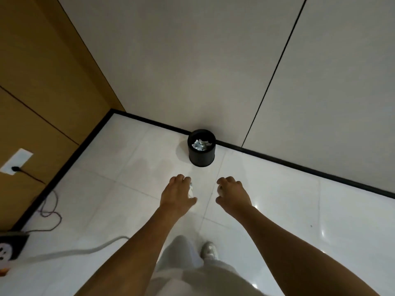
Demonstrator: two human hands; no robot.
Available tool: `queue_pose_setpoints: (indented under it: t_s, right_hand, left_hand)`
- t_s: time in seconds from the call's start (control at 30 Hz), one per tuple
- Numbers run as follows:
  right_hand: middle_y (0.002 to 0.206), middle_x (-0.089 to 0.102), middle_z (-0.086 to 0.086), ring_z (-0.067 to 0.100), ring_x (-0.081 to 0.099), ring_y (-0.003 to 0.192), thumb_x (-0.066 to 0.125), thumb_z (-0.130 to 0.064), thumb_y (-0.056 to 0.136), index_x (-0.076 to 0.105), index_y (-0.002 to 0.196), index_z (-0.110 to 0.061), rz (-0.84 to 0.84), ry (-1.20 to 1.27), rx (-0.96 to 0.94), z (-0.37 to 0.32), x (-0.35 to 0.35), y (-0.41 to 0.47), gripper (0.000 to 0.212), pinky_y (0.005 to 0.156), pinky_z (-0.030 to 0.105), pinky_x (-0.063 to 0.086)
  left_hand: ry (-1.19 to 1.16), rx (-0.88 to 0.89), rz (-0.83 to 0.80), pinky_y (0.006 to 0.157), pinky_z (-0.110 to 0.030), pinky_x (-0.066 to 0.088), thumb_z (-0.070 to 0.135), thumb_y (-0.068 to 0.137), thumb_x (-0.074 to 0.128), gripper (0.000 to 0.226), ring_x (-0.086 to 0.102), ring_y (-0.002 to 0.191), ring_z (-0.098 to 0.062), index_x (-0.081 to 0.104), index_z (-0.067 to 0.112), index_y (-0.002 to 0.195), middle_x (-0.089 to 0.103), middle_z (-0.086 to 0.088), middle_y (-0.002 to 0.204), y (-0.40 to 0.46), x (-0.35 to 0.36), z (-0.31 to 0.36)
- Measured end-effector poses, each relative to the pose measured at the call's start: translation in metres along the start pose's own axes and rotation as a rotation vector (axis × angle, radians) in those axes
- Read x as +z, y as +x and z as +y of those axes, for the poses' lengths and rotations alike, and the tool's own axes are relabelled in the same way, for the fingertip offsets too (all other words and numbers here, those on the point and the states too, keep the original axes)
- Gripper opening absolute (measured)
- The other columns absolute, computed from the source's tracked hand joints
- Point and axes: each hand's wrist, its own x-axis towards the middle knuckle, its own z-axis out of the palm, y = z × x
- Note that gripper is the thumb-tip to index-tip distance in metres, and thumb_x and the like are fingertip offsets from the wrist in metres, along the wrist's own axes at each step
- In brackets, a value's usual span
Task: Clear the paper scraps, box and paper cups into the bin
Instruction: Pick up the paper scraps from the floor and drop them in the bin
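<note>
A small black round bin stands on the white tiled floor against the wall, with crumpled white paper scraps inside it. Both my arms reach forward a little short of the bin. My left hand has its fingers curled round a white paper scrap that peeks out on its right side. My right hand is also curled, and a bit of white shows under its fingers at the left; what it holds is mostly hidden.
A black skirting runs along the grey wall behind the bin. On the left are a wood panel with a wall socket, loose cables and a power strip on the floor. My leg and shoe are below.
</note>
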Motion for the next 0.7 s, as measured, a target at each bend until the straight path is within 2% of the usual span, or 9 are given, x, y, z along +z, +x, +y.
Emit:
queue_pose_setpoints:
  t_s: [0.3, 0.47, 0.7]
  right_hand:
    - [0.128, 0.050, 0.005, 0.028, 0.047, 0.114, 0.062, -0.018, 0.083, 0.044, 0.134, -0.017, -0.049, 0.026, 0.019, -0.013, -0.042, 0.178, 0.053, 0.085, 0.033, 0.047]
    - [0.126, 0.053, 0.004, 0.025, 0.049, 0.112, 0.065, -0.022, 0.083, 0.045, 0.131, -0.015, -0.061, 0.108, 0.111, -0.024, -0.059, 0.277, 0.052, 0.087, 0.031, 0.046]
    - [0.133, 0.050, 0.005, 0.023, 0.048, 0.116, 0.063, -0.022, 0.085, 0.043, 0.136, -0.015, -0.071, 0.154, 0.106, -0.024, -0.065, 0.383, 0.055, 0.092, 0.029, 0.044]
  left_hand:
    - [0.022, -0.033, -0.057, 0.093, -0.029, 0.042, 0.044, 0.083, 0.065, 0.058, 0.039, 0.124, -0.019, 0.044, 0.019, 0.131, 0.045, 0.000, 0.131, 0.185, -0.032, -0.030]
    - [0.024, -0.035, -0.077, 0.093, -0.026, 0.043, 0.047, 0.084, 0.064, 0.062, 0.039, 0.124, -0.018, 0.041, 0.018, 0.133, 0.044, -0.001, 0.133, 0.289, -0.049, -0.053]
    - [-0.084, -0.085, -0.102, 0.090, -0.027, 0.046, 0.044, 0.082, 0.067, 0.060, 0.042, 0.121, -0.018, 0.046, 0.016, 0.130, 0.048, -0.002, 0.128, 0.377, -0.046, -0.069]
